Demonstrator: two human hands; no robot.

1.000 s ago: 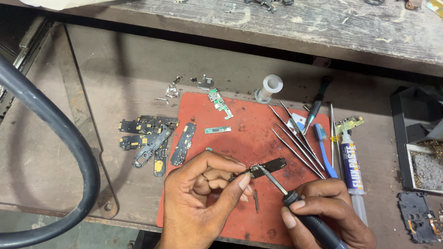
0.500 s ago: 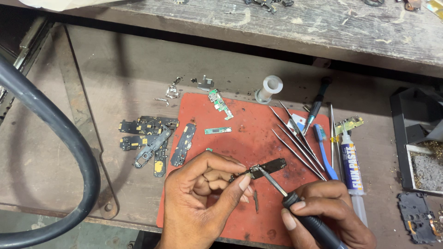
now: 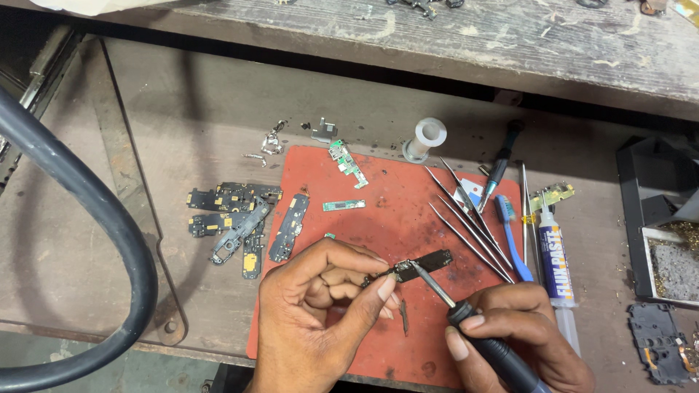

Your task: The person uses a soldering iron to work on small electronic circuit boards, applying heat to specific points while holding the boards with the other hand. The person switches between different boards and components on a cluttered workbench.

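While the left hand pinches the small dark circuit board above the red mat's front edge, the right hand, closed round a soldering iron, sets its tip on the board; work looks mid-way, though the joint is too small to judge.

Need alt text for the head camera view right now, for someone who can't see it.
The left hand pinches a small dark circuit board over a red mat while the right hand touches a soldering iron tip to it. Tweezers lie on the mat's right.
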